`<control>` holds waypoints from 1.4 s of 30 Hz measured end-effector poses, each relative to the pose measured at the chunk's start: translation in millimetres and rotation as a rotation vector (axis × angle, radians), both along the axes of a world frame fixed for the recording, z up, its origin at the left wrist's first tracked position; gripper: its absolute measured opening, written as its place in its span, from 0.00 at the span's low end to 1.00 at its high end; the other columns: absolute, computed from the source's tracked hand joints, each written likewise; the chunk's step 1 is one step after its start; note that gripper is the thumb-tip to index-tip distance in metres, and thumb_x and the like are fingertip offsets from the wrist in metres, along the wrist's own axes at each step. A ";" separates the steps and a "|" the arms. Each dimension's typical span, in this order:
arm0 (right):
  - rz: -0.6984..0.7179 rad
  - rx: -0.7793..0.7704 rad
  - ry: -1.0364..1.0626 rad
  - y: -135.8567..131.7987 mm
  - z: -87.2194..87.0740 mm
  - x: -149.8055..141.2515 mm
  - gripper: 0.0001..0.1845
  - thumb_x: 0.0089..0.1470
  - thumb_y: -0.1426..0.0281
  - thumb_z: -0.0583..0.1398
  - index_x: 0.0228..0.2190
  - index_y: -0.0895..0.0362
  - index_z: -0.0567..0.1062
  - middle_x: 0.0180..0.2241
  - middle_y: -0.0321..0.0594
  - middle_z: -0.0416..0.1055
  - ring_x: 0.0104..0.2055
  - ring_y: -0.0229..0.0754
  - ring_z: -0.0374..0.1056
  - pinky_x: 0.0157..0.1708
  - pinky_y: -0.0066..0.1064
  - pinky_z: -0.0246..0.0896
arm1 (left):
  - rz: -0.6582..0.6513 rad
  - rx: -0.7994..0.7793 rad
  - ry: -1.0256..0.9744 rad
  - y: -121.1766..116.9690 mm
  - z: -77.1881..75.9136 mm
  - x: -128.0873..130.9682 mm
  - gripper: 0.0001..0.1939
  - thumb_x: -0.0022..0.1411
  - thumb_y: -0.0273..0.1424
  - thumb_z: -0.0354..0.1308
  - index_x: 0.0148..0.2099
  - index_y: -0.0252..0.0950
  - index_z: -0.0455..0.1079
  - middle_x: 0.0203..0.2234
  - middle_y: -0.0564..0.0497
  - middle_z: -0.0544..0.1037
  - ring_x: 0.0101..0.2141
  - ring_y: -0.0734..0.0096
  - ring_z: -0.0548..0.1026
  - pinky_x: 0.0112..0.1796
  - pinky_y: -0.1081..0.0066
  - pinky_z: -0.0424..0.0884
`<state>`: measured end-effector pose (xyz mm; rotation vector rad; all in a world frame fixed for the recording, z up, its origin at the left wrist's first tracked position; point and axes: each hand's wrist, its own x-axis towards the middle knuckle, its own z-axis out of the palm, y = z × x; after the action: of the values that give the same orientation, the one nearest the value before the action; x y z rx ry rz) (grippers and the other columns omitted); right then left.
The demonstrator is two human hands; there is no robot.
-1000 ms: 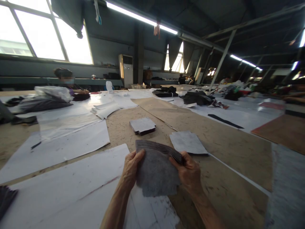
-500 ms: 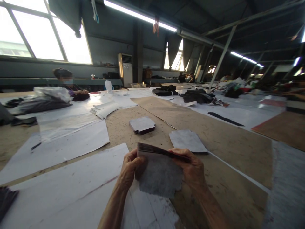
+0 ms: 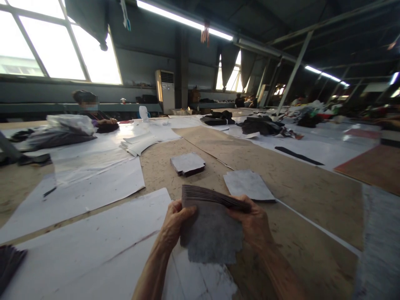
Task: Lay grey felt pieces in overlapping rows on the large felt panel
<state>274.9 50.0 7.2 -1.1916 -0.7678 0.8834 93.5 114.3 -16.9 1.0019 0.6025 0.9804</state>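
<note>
A stack of dark grey cut fabric pieces (image 3: pixel 212 233) is held up over the table, its layered top edge bent and fanned. My left hand (image 3: pixel 176 218) is closed on its left side, thumb on the near face. On the right side, my right hand (image 3: pixel 251 218) grips the upper corner, with its fingers behind the layers. Just beyond lies a flat stack of light grey pieces (image 3: pixel 248 183) on the brown board. A second, thicker stack with a pale top (image 3: pixel 188 162) sits farther back and to the left.
White paper sheets (image 3: pixel 93 246) cover the near left of the table. Brown board (image 3: pixel 306 208) spreads to the right. Dark cloth (image 3: pixel 9 266) lies at the left edge and grey fabric (image 3: pixel 379 241) at the right. A person (image 3: pixel 90 108) sits across the table behind plastic-covered cloth (image 3: pixel 67 129).
The top edge of the held stack has tilted toward me and its layers show more widely spread. Both hands keep their grip, the left thumb slightly farther in. The view has shifted slightly.
</note>
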 end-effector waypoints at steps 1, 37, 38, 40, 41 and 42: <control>0.059 -0.024 0.031 0.3 0.1 1.3 0.14 0.29 0.70 0.68 0.24 0.57 0.75 0.27 0.35 0.74 0.29 0.42 0.67 0.29 0.29 0.60 | 0.014 -0.009 0.006 0.6 -2.1 0.9 0.12 0.44 0.29 0.59 0.34 0.31 0.72 0.22 0.51 0.75 0.23 0.71 0.70 0.26 0.74 0.65; 0.073 -0.045 0.140 6.7 -13.6 1.8 0.14 0.25 0.76 0.67 0.22 0.55 0.75 0.29 0.32 0.74 0.32 0.38 0.67 0.33 0.26 0.60 | 0.090 -0.002 0.053 4.4 -10.5 -0.2 0.14 0.35 0.20 0.53 0.30 0.32 0.71 0.20 0.55 0.73 0.22 0.74 0.69 0.25 0.76 0.63; 0.066 -0.042 0.141 7.3 -14.4 2.3 0.14 0.24 0.77 0.67 0.21 0.55 0.74 0.29 0.30 0.74 0.31 0.37 0.67 0.32 0.25 0.59 | 0.067 -0.008 0.056 3.8 -10.0 -0.3 0.14 0.37 0.21 0.54 0.31 0.31 0.71 0.20 0.54 0.74 0.23 0.72 0.70 0.26 0.75 0.65; 0.108 -0.079 0.158 7.7 -14.8 3.3 0.13 0.27 0.76 0.67 0.23 0.55 0.75 0.27 0.32 0.73 0.27 0.38 0.66 0.30 0.28 0.60 | 0.038 -0.026 0.078 3.2 -10.6 0.1 0.11 0.39 0.23 0.55 0.30 0.31 0.71 0.20 0.53 0.73 0.22 0.71 0.70 0.26 0.73 0.65; 0.146 -0.108 0.171 7.4 -14.3 3.4 0.13 0.29 0.74 0.66 0.25 0.56 0.75 0.25 0.34 0.73 0.25 0.39 0.66 0.28 0.30 0.60 | 0.035 -0.034 0.091 3.2 -11.4 0.1 0.10 0.39 0.23 0.55 0.29 0.30 0.71 0.19 0.53 0.73 0.21 0.72 0.69 0.24 0.74 0.64; 0.185 -0.134 0.183 6.8 -13.6 3.3 0.13 0.31 0.73 0.65 0.27 0.57 0.76 0.25 0.37 0.73 0.24 0.40 0.66 0.27 0.32 0.60 | 0.040 -0.039 0.102 3.3 -12.0 -0.2 0.09 0.39 0.23 0.55 0.28 0.30 0.71 0.18 0.53 0.73 0.20 0.73 0.68 0.23 0.75 0.62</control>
<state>278.2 56.9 -6.4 -1.1505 -0.6854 1.1961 93.2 117.7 -28.9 1.0128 0.7268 0.9536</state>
